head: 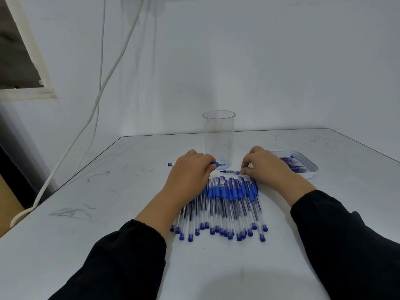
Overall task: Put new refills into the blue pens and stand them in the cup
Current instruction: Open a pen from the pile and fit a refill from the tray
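My left hand [191,169] grips a blue pen [217,163] lying sideways; its blue grip and tip stick out to the right and its tail end shows left of the hand. My right hand [263,166] pinches the end of a small blue-tipped pen piece [229,171] pointing left. Both sit just in front of a tall clear cup [219,137], which holds nothing. A row of several blue pens [227,204] lies between my forearms, caps toward the cup.
A shallow white tray [311,172] with several refills lies behind my right hand. The table's left edge runs diagonally at the left, and white cables hang down the wall there. A wall stands right behind the table.
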The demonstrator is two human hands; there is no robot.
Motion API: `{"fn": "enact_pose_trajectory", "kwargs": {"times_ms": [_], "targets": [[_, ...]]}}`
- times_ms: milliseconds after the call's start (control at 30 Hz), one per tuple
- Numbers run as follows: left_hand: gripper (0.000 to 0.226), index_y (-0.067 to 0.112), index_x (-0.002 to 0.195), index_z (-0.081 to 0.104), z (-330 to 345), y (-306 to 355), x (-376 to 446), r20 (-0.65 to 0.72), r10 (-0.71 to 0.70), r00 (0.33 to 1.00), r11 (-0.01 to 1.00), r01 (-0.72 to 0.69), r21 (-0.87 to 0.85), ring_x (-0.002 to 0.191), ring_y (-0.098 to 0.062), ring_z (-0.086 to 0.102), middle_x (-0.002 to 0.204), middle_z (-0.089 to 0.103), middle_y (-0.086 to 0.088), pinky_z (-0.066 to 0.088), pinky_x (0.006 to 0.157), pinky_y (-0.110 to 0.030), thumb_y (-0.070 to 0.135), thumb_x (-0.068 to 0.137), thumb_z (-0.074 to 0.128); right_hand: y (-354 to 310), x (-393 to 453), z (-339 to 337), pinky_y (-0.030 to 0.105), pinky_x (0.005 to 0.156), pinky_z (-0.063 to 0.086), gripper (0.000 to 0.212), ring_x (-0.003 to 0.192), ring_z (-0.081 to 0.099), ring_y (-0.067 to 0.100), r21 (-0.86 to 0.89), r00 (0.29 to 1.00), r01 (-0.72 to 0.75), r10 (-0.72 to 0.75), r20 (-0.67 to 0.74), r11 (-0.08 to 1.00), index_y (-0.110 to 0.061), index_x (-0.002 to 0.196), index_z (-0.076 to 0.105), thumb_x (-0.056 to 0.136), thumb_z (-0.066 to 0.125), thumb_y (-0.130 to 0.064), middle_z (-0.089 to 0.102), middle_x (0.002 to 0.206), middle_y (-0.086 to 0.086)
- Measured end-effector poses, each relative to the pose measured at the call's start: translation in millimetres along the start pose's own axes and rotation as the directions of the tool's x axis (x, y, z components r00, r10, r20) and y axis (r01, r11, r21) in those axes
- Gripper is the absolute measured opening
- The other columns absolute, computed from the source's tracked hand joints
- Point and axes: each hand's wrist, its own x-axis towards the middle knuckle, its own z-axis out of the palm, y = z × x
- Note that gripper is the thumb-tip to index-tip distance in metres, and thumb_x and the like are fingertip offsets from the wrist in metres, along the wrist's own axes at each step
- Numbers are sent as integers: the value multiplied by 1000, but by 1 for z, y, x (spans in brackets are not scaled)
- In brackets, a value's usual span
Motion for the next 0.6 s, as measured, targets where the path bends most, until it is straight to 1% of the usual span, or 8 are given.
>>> {"fn": "enact_pose_trajectory", "kwargs": {"times_ms": [100, 167, 200, 333, 400, 500, 567, 600], "targets": [[26, 17, 107, 65, 0, 0, -1, -6, 1, 1000, 1000, -1, -9, 89, -16, 48, 88, 66, 2, 38, 75, -29, 29, 98, 44, 0, 0, -4, 35, 87, 45, 21, 105, 52, 19, -69, 994, 33, -40, -104, 997, -21, 101, 70, 93, 58, -36, 59, 115, -2], [26, 17, 107, 65, -1, 0, -1, -7, -1, 1000, 1000, 1, -8, 89, -16, 49, 89, 66, 2, 39, 75, -29, 29, 98, 43, 0, 0, -7, 33, 84, 42, 23, 101, 54, 20, -121, 988, 40, -58, -146, 992, -21, 103, 68, 94, 54, -37, 65, 107, -1], [26, 17, 108, 65, -1, 0, -1, -9, 0, 1000, 1000, 0, -6, 89, -16, 49, 90, 66, 2, 39, 75, -29, 29, 98, 44, 1, 1, -8, 33, 82, 41, 23, 98, 56, 19, -111, 986, 41, -59, -155, 993, -20, 103, 68, 94, 55, -36, 67, 103, -1], [26, 17, 108, 65, -1, 0, -1, -8, -2, 1000, 1000, 2, -9, 89, -16, 48, 90, 66, 2, 38, 75, -29, 28, 98, 44, 2, 1, -8, 29, 78, 46, 13, 88, 59, 17, 61, 993, 33, -25, -114, 998, -17, 97, 66, 91, 60, -27, 67, 98, 0], [26, 17, 109, 64, -1, 0, -1, -6, -6, 1000, 1000, 6, -10, 89, -15, 48, 91, 66, 2, 38, 75, -28, 29, 98, 44, 1, 0, -8, 27, 78, 47, 11, 88, 58, 15, 100, 995, 41, -31, -98, 994, -17, 99, 67, 91, 60, -21, 66, 99, 0], [26, 17, 109, 64, -2, 1, -1, -8, -6, 1000, 1000, 5, -15, 90, -16, 48, 92, 66, 1, 37, 75, -28, 28, 98, 44, 0, 2, -9, 29, 86, 48, 19, 96, 60, 15, 31, 997, 78, -77, -31, 996, -16, 106, 69, 92, 57, -15, 67, 106, 0], [26, 17, 110, 64, -2, 1, -1, -3, -8, 1000, 1000, 8, -13, 91, -16, 48, 92, 66, 1, 36, 75, -27, 28, 99, 43, 0, 4, -7, 29, 92, 47, 25, 105, 58, 15, -44, 994, 104, -104, 19, 994, -18, 110, 70, 92, 54, -12, 68, 110, -1], [26, 17, 110, 64, -2, 1, -1, -1, -9, 1000, 1000, 9, -11, 91, -16, 48, 92, 66, 1, 35, 75, -26, 29, 99, 43, 1, 5, -6, 28, 91, 45, 28, 107, 56, 14, -79, 993, 116, -114, 35, 990, -21, 111, 70, 92, 53, -11, 68, 111, -3]]}}
